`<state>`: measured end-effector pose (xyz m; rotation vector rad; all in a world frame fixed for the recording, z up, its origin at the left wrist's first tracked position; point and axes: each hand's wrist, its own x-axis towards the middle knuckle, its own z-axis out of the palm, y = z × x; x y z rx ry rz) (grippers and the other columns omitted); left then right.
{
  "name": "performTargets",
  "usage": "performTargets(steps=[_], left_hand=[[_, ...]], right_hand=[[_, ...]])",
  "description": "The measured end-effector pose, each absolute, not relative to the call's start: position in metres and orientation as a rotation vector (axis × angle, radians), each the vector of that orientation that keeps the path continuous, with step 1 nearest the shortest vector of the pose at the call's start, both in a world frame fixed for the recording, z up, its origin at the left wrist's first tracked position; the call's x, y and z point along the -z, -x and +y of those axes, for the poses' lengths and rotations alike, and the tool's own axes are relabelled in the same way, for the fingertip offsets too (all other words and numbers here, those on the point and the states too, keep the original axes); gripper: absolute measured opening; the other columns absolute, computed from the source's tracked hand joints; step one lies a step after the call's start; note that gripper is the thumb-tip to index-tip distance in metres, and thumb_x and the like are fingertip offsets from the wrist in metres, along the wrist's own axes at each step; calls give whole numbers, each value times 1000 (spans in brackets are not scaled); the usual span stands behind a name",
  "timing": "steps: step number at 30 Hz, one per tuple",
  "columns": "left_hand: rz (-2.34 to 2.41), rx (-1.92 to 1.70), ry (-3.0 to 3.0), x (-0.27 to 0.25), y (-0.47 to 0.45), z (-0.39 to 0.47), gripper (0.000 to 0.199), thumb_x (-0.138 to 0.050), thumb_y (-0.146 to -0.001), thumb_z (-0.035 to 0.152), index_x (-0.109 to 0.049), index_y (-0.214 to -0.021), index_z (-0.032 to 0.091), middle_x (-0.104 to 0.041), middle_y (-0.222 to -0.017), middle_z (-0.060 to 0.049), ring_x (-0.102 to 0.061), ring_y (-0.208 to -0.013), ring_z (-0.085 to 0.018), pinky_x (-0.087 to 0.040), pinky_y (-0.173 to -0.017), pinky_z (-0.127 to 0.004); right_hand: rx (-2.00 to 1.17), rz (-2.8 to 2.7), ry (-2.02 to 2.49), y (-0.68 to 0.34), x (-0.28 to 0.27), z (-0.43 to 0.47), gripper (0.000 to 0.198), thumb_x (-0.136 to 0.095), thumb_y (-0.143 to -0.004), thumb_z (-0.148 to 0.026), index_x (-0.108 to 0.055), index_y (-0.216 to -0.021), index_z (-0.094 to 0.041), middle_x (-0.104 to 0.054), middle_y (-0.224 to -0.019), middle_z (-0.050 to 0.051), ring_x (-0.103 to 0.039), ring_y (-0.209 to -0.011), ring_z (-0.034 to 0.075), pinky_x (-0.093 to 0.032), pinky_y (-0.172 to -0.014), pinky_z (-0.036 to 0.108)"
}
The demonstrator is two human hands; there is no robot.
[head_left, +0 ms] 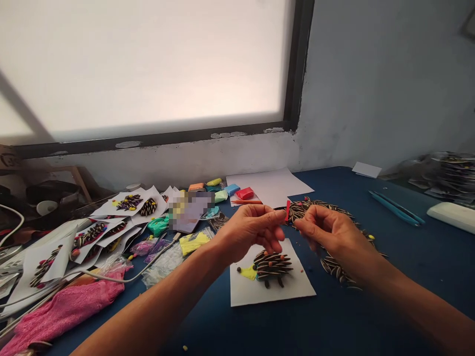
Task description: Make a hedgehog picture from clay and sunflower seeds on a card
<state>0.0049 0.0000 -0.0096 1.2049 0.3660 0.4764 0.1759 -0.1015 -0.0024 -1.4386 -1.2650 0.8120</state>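
My left hand (256, 227) hovers above a white card, thumb and forefinger pinched together at a thin red strip (287, 211) that stands upright at their tips. Close by on the right, my right hand (330, 232) has its thumb and forefinger pressed together; whatever is between them is too small to make out. Below lies the white card (241, 291) with a hedgehog figure (272, 267) of striped sunflower seeds, a yellow clay face and small orange-brown balls. A pile of sunflower seeds (322, 203) spreads behind and beneath my right hand.
Cards with seed figures (128, 202) heap up at the left, beside a pink cloth (70, 306) and a white cable (129, 281). Colored clay packets (245, 193) and a blurred phone (193, 210) lie farther back. Blue tweezers (395, 207) and a white case (452, 216) are at right.
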Motion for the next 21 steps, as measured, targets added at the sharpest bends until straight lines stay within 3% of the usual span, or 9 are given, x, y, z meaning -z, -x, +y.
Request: performTargets(steps=[3, 6, 9, 12, 16, 19, 21], left_hand=[[367, -491, -1206, 11, -5, 1, 35, -81, -82, 42, -65, -76, 11, -63, -58, 2, -60, -42, -7, -44, -42, -16], [368, -488, -1197, 13, -6, 2, 30, -84, -79, 34, -72, -91, 9, -70, -72, -1, -66, -50, -8, -48, -48, -17], [374, -492, -1181, 14, -6, 3, 33, -86, -75, 26, -74, -101, 9, -74, -85, -5, -71, -61, -11, -53, -58, -20], [381, -498, -1176, 15, -6, 4, 31, -89, -72, 26, -73, -93, 9, -73, -81, -4, -72, -63, -11, -54, -60, -20], [378, -475, -1180, 14, -7, 3, 39, -86, -76, 44, -65, -74, 11, -65, -63, 1, -65, -48, -9, -49, -47, -18], [376, -467, -1181, 13, -7, 2, 41, -89, -71, 42, -61, -73, 13, -61, -56, 4, -61, -44, -7, -47, -45, -16], [377, -463, -1183, 13, -7, 3, 39, -91, -69, 39, -65, -79, 12, -67, -66, 2, -64, -48, -8, -48, -46, -16]], right_hand=[[-814, -1263, 1431, -175, 2, -102, 47, -81, -72, -57, -51, -61, -22, -51, -56, -6, -47, -48, 8, -43, -48, 23], [-818, -1271, 1409, -176, 2, -102, 44, -81, -70, -59, -59, -64, -22, -59, -64, -4, -49, -49, 9, -45, -49, 24], [-804, -1289, 1410, -178, 3, -102, 44, -77, -75, -62, -63, -68, -22, -57, -59, -4, -50, -50, 9, -45, -51, 24], [-793, -1290, 1425, -179, 5, -102, 46, -69, -82, -64, -62, -68, -21, -56, -59, -4, -50, -50, 9, -44, -51, 24], [-805, -1287, 1418, -179, 7, -101, 52, -63, -86, -66, -57, -62, -21, -55, -60, -3, -49, -49, 8, -43, -51, 24], [-806, -1275, 1413, -177, 5, -100, 51, -70, -81, -65, -56, -59, -21, -52, -56, -4, -47, -48, 8, -42, -49, 24], [-816, -1259, 1416, -176, 3, -101, 47, -78, -74, -63, -59, -62, -21, -53, -56, -4, -48, -49, 9, -43, -49, 23]])
